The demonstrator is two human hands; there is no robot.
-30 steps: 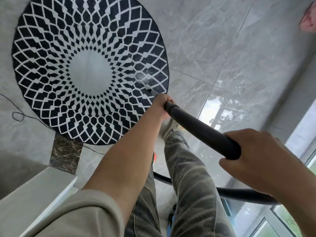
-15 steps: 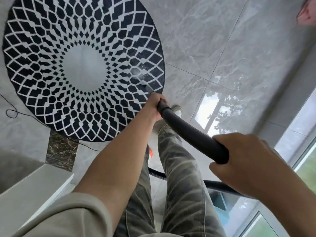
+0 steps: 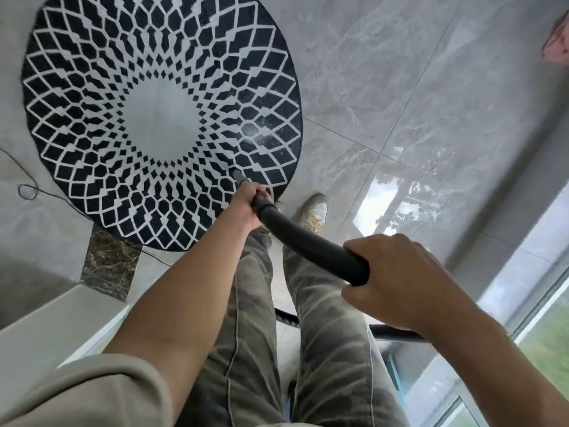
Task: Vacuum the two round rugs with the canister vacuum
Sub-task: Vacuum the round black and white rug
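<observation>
Lying flat on the grey tiled floor [image 3: 385, 72], a round black-and-white rug [image 3: 92, 124] fills the upper left of the view, and only this one rug is in sight; the second cannot be seen. A small grey nozzle [image 3: 237, 175] is pressed onto the rug's near right part, just inside its edge. A pale dusty patch [image 3: 258, 131] is seen on the dark pattern just beyond the nozzle, and by the look of it that area is not yet clean. The black wand [image 3: 308, 245] is gripped at its lower end by the left hand [image 3: 246, 208], fingers closed round it just behind the nozzle, while the upper end is clasped by the right hand [image 3: 397, 278]. A ribbed hose [image 3: 288, 317] is seen passing behind the legs; the canister itself cannot be made out. A white shoe [image 3: 314, 211] is planted on the tile just off the rug's edge. A thin cable [image 3: 27, 191] lies looped on the floor at the left.

For this step to be done well, the nozzle should be kept flat against the pile and drawn in slow, overlapping strokes through the dusty patch. With so narrow a nozzle, many passes are likely to be needed. The light rug may lift or bunch at its edge, so it could be held down by the shoe.
</observation>
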